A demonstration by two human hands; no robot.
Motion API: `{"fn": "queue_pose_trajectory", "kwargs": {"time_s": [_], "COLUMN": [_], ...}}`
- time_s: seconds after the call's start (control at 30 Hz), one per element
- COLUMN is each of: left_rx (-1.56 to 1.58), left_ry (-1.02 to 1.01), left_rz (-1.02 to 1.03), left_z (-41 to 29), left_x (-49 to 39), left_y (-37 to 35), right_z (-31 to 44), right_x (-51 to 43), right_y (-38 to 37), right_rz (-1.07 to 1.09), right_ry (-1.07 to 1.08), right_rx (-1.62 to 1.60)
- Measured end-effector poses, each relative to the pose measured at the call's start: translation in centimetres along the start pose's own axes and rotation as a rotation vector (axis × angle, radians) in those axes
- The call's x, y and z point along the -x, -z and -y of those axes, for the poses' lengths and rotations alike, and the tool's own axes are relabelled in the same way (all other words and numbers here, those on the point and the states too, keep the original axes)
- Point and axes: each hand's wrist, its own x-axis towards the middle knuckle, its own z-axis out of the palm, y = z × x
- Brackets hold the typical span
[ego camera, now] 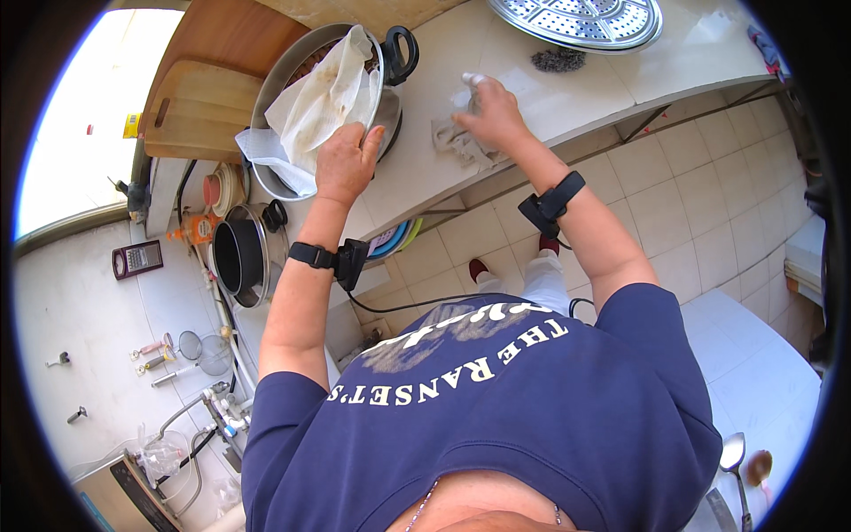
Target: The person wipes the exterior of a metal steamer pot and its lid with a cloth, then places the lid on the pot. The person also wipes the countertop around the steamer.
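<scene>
My left hand (346, 163) grips the near rim of a wide metal pot (266, 86) with black side handles, thumb towards the right. Draped inside the pot and over its near rim is a stained off-white gauze cloth (319, 100); brown contents show beneath it. The pot appears tilted, with another round metal piece (392, 126) partly hidden under it. Over the white tiled counter (412, 176), my right hand (495, 116) is closed on a crumpled greyish rag (459, 139), slightly blurred. Something white shows at its fingertips.
Further right on the counter are a perforated steel steamer plate (578, 20) and a dark scouring pad (558, 60). Wooden cutting boards (199, 110) lean at the left. Nearer me stands a dark pot (239, 256). A cable (399, 309) hangs from my left wrist's strap.
</scene>
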Motion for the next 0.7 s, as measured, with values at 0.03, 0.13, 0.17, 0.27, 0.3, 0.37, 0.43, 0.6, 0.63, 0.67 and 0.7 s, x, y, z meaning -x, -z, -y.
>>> {"fn": "queue_pose_trajectory", "kwargs": {"time_s": [0.03, 0.13, 0.17, 0.27, 0.3, 0.37, 0.43, 0.6, 0.63, 0.67, 0.7], "left_rx": [-0.009, 0.086, 0.051, -0.030, -0.039, -0.057, -0.039, -0.049, -0.058, -0.067, -0.078], "left_ry": [0.001, 0.002, -0.011, -0.039, -0.060, -0.113, -0.132, -0.152, -0.143, -0.134, -0.127], "left_rz": [-0.004, -0.079, -0.092, -0.111, -0.091, -0.050, -0.063, -0.061, -0.055, -0.048, -0.043], "left_z": [0.0, -0.3, 0.1, 2.8, 3.3, 4.1, 3.4, 3.4, 3.3, 3.2, 3.2], "left_x": [0.1, 1.1, 1.8, 4.6, 5.2, 5.6, 5.0, 4.6, 4.8, 4.9, 4.9], "left_y": [0.1, 1.9, 2.4, 2.6, 2.1, 1.5, 1.4, 1.4, 1.4, 1.4, 1.5], "right_z": [0.0, -2.3, -3.3, -2.5, -1.6, 1.4, 4.9, 7.2, 7.8, 8.5, 9.2], "right_x": [1.0, 1.8, 1.5, -0.6, -1.7, -4.1, -5.8, -3.6, -2.4, -0.8, 0.5], "right_y": [-0.1, -0.5, -0.8, -2.1, -2.9, -5.2, -6.4, -8.3, -8.3, -8.3, -8.1], "right_rz": [0.076, 0.111, 0.089, 0.056, 0.020, -0.068, -0.035, -0.109, -0.089, -0.069, -0.051], "right_ry": [0.037, 0.002, -0.034, -0.155, -0.231, -0.380, -0.520, -0.746, -0.767, -0.786, -0.803], "right_rx": [0.196, 0.199, 0.102, -0.247, -0.469, -0.916, -1.348, -1.400, -1.366, -1.333, -1.301]}}
